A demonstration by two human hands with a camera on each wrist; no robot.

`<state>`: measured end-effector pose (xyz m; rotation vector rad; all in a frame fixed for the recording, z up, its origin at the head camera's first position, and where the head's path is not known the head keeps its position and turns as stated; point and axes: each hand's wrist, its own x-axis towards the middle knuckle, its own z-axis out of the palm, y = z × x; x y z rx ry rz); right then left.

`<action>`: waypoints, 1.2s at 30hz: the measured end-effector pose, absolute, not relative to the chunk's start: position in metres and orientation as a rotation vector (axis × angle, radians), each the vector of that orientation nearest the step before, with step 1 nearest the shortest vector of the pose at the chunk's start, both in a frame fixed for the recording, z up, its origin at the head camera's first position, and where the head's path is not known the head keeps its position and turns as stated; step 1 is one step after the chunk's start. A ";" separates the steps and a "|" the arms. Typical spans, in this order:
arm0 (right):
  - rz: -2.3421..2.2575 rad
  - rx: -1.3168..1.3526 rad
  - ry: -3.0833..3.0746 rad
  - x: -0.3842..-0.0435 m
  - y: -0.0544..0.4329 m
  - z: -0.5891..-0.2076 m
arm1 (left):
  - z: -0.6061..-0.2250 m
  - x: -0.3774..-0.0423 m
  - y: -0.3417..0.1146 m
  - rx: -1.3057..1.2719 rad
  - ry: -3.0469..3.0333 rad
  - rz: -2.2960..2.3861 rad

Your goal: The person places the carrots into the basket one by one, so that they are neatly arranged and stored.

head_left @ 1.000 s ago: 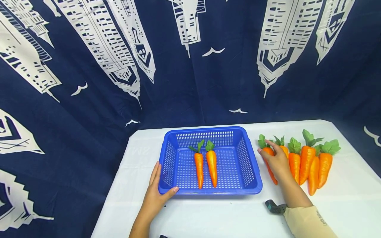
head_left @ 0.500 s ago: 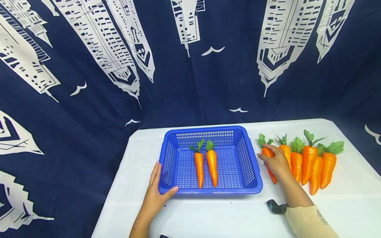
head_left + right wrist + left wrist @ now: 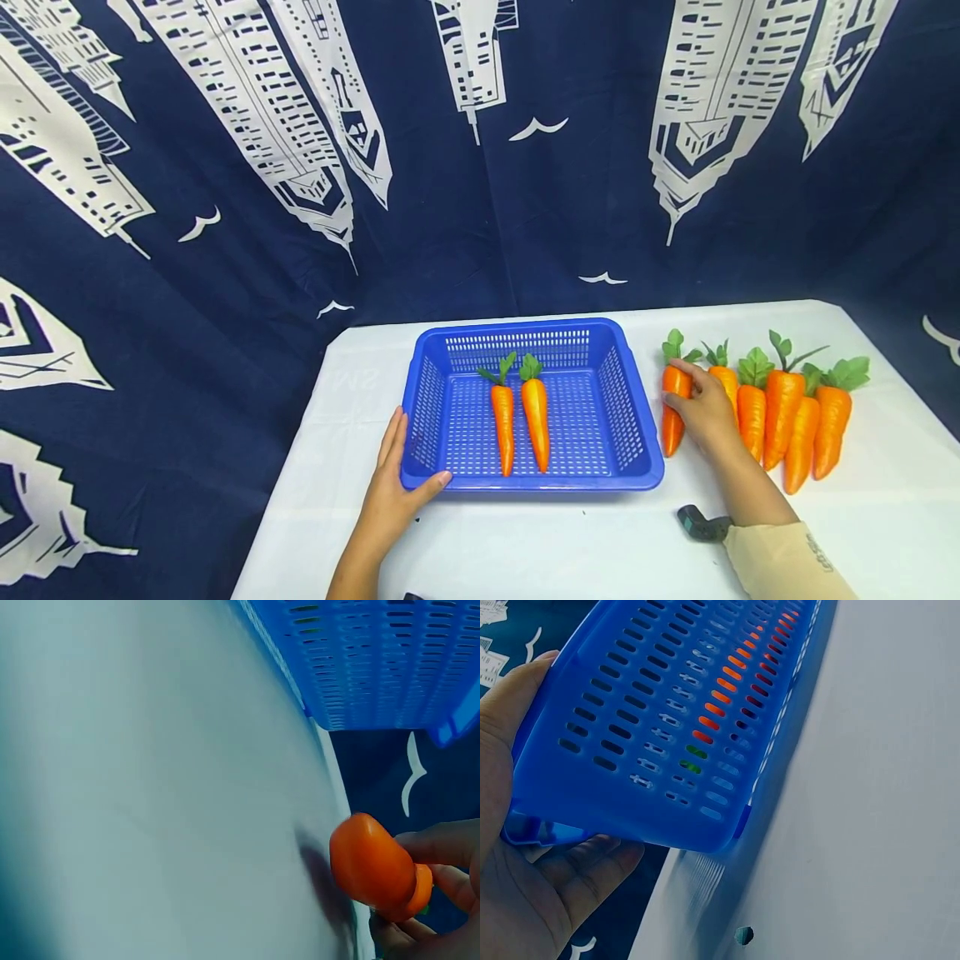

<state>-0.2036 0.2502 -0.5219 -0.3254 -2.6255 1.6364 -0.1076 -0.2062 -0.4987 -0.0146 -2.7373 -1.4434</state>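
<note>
My right hand (image 3: 708,412) pinches an orange carrot (image 3: 672,429) with green leaves between thumb and fingers, just right of the blue basket (image 3: 540,483). In the right wrist view this carrot (image 3: 367,859) points its tapered end at the camera, a shadow on the white surface beside it. The left hand (image 3: 393,492) grips the basket's near left corner, thumb on the front rim and fingers along the left side; the left wrist view shows the thumb and fingers around this corner. Inside the basket lie two carrots, one on the left (image 3: 503,429) and a yellower one (image 3: 535,421).
Several more carrots (image 3: 783,417) lie in a row on the white table (image 3: 540,550), right of and partly behind the right hand. A dark blue cloth (image 3: 487,250) with white buildings and birds hangs behind the table. A black wrist device (image 3: 703,525) sits at the right sleeve.
The right hand has taken hold of the leftmost carrot of the row and brought it more upright. Carrots beside it have shifted slightly right. The left hand and the basket stay put.
</note>
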 end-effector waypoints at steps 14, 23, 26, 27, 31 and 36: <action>1.611 -0.242 -2.619 -0.205 0.257 -0.495 | -0.500 -0.108 -0.205 0.009 -2.743 -1.459; 1.669 -0.286 -2.579 -0.207 0.253 -0.471 | -0.500 -0.109 -0.206 0.006 -2.741 -1.452; 1.667 -0.240 -2.553 -0.209 0.251 -0.462 | -0.499 -0.109 -0.206 0.013 -2.744 -1.447; 1.665 -0.230 -2.549 -0.209 0.250 -0.459 | -0.499 -0.109 -0.206 0.015 -2.746 -1.443; 1.621 -0.211 -2.553 -0.212 0.247 -0.448 | -0.500 -0.109 -0.206 0.011 -2.747 -1.435; 1.602 -0.173 -2.531 -0.214 0.242 -0.433 | -0.501 -0.109 -0.207 -0.007 -2.730 -1.449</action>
